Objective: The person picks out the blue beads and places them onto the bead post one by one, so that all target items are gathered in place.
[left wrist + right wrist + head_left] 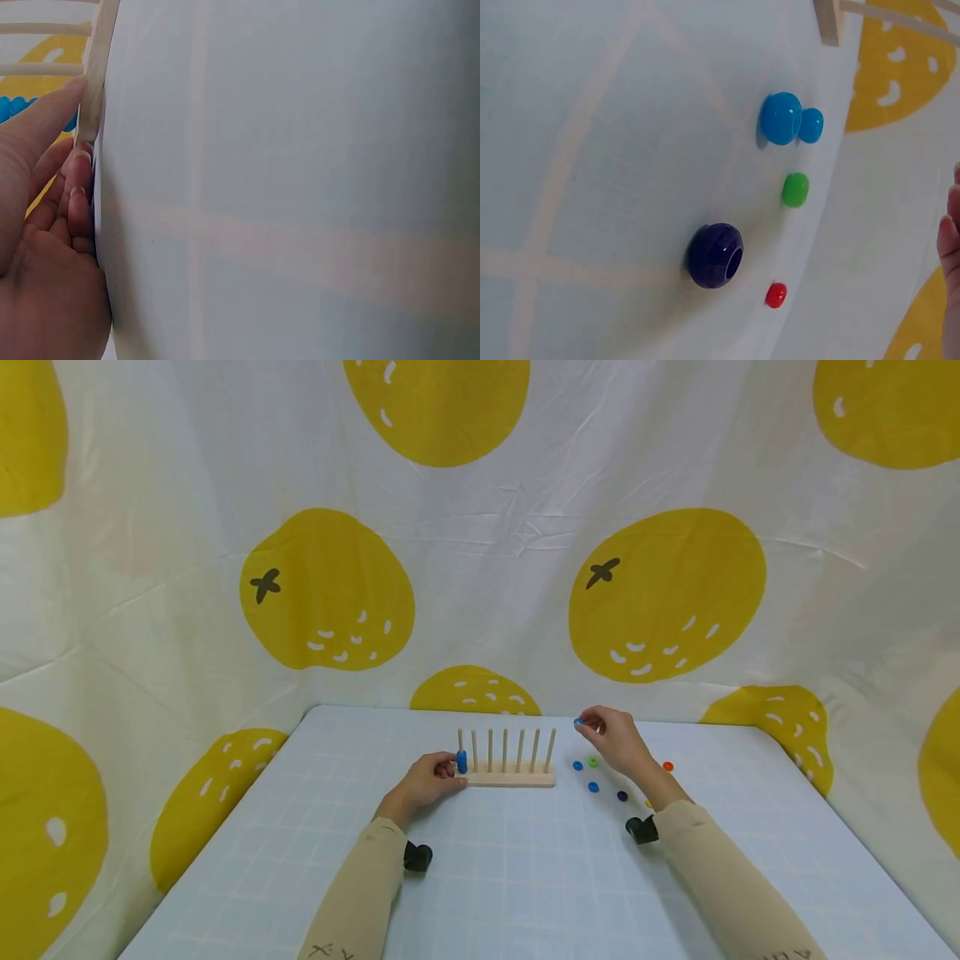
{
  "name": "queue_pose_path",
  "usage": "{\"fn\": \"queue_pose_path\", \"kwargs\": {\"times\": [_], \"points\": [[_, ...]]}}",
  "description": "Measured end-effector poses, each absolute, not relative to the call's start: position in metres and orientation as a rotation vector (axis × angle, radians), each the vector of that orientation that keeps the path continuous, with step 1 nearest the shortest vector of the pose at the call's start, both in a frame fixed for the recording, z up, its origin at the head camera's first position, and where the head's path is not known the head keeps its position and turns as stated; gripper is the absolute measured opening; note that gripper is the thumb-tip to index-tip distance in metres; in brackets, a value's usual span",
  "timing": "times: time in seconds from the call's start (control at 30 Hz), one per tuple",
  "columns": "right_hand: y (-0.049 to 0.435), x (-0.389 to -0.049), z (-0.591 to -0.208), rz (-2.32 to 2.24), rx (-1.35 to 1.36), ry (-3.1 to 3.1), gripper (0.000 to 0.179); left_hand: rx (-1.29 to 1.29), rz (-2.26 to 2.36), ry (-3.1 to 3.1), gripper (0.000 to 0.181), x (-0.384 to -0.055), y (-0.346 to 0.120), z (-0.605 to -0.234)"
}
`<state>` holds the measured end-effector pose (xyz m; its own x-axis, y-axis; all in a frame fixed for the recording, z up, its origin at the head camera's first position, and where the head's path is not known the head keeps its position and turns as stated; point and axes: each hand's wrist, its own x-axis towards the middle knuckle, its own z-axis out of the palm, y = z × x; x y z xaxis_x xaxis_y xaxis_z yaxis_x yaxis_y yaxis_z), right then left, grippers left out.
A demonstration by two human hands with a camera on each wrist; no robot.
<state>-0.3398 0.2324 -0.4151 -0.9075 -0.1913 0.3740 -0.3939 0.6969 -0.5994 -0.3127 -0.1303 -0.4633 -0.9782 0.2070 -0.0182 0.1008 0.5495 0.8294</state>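
A wooden peg rack (510, 781) with a row of upright pegs stands on the table. Blue beads (462, 762) are stacked on its leftmost peg. My left hand (426, 779) grips the rack's left end, thumb along the front of the base and the other fingers curled at the end; the left wrist view shows this grip on the base (93, 90). Raised to the right of the rack, my right hand (617, 739) pinches a blue bead (579, 722) between thumb and fingertips. Only part of the right hand (950, 247) shows in the right wrist view.
Loose beads lie right of the rack: two blue ones (593, 787), a green bead (593, 762), a dark purple bead (715, 256), a red-orange bead (668, 766), and a yellow bead (648, 803) partly behind the right forearm. A fruit-print curtain (480, 568) hangs behind the table.
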Motion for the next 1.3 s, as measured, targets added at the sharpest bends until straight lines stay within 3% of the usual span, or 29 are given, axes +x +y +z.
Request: {"fn": "queue_pose_path", "kwargs": {"times": [0.9,1.3], "points": [[0.188,-0.315,-0.395,1.006,0.725,-2.446,0.017,0.210,1.384,2.679,0.048,-0.313,-0.129,-0.463],[0.161,-0.319,-0.396,1.081,0.828,-2.403,0.016,0.248,1.408,2.671,0.050,-0.314,-0.131,-0.464]]}}
